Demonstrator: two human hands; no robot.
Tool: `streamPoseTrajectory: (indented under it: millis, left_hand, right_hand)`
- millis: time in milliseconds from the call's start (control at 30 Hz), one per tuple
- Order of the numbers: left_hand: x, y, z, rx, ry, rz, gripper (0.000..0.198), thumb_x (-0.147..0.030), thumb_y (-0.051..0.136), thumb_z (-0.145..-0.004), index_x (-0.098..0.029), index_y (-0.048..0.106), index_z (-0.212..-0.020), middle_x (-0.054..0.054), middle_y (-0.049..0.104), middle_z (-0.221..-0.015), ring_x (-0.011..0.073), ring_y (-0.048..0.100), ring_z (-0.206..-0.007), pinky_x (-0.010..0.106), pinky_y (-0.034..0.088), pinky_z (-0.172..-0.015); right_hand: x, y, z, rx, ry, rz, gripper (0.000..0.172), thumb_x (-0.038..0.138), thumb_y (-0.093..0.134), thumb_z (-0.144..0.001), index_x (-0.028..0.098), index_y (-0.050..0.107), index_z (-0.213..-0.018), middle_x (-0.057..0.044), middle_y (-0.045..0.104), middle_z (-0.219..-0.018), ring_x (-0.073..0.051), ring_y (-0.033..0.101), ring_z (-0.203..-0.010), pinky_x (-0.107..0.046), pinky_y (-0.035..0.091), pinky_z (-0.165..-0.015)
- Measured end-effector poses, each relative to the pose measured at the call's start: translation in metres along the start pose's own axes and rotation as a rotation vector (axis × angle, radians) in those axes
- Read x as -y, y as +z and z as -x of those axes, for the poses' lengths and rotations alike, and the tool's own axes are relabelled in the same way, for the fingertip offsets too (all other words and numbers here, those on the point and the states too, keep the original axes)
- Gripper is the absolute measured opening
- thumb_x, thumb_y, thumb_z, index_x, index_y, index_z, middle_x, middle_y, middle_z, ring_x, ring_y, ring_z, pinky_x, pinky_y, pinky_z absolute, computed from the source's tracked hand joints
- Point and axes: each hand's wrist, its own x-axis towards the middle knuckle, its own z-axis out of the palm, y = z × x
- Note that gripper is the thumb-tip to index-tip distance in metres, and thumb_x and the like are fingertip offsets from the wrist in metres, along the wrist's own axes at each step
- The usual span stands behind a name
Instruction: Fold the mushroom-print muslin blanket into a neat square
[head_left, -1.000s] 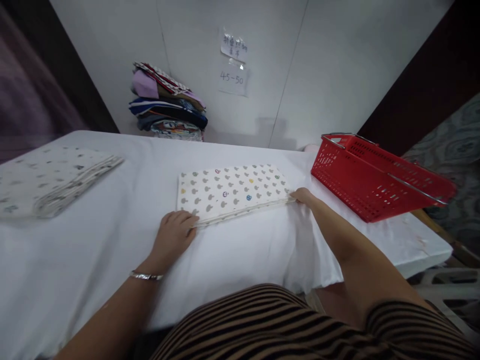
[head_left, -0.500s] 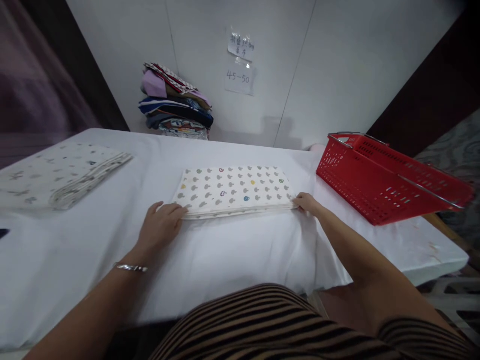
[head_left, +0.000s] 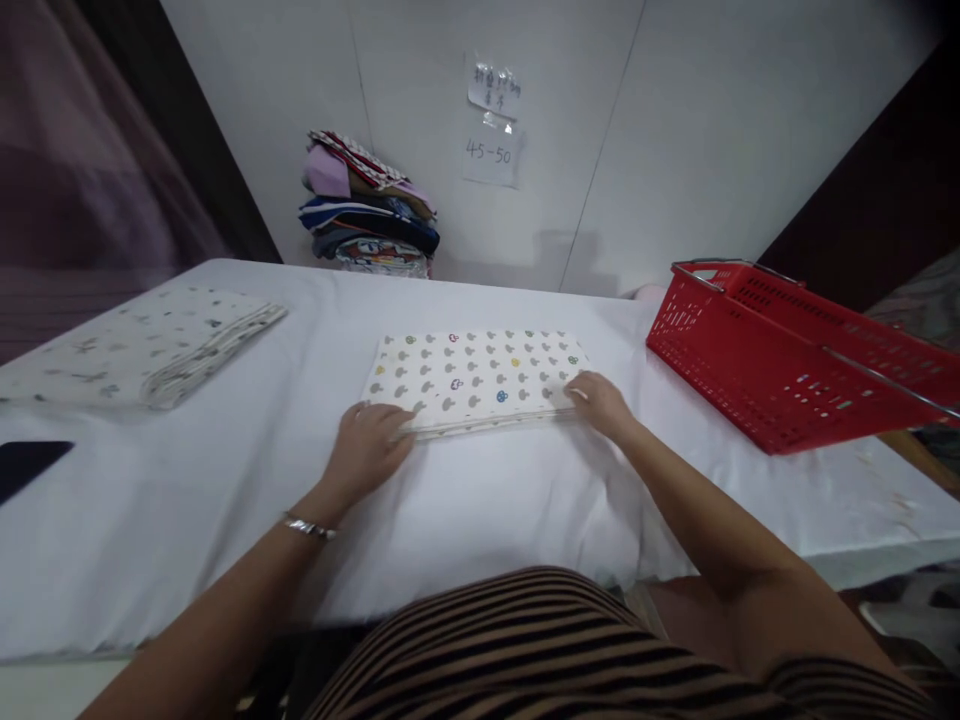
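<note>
A folded white cloth [head_left: 480, 372] with grey mushroom shapes and a few coloured ones lies flat on the white-covered table in front of me. At its near left corner is my left hand [head_left: 369, 447], fingers over the top and thumb at the front edge, closed on the layers. My right hand [head_left: 602, 404] pinches the near right corner, its fingertips lying a little over the printed top. The fold layers show along the near edge between my hands. How far my thumbs reach under the cloth is hidden.
On the left lies another folded patterned cloth [head_left: 142, 345], with a dark flat object [head_left: 30, 467] nearer me. A red perforated basket [head_left: 795, 360] stands at the right. Behind, folded fabrics [head_left: 367, 205] are stacked against the wall, beside paper signs [head_left: 491, 150].
Both hands have moved inward along the cloth's near edge, the right one now further onto the top. My view has turned slightly left.
</note>
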Motion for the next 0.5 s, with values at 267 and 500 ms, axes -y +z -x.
streamPoseTrajectory:
  millis: [267, 500]
  left_hand:
    - [-0.053, 0.03, -0.041, 0.061, 0.124, 0.112, 0.022, -0.029, 0.05, -0.088, -0.02, 0.067, -0.098, 0.008, 0.066, -0.102, 0.0233, 0.056, -0.1, 0.041, 0.039, -0.091]
    - [-0.058, 0.037, -0.039, 0.083, 0.174, 0.036, 0.019, -0.027, 0.049, -0.09, -0.02, 0.065, -0.098, 0.007, 0.064, -0.098, 0.0229, 0.055, -0.097, 0.039, 0.039, -0.086]
  right_hand:
    - [0.059, 0.042, -0.021, 0.141, -0.36, -0.235, 0.021, 0.026, 0.059, -0.086, 0.021, 0.071, -0.101, -0.008, 0.067, -0.103, -0.021, 0.057, -0.097, -0.034, 0.043, -0.088]
    - [0.061, 0.05, -0.014, 0.113, -0.358, -0.206, 0.025, 0.024, 0.061, -0.085, 0.02, 0.07, -0.108, -0.009, 0.065, -0.105, -0.022, 0.054, -0.099, -0.037, 0.041, -0.09]
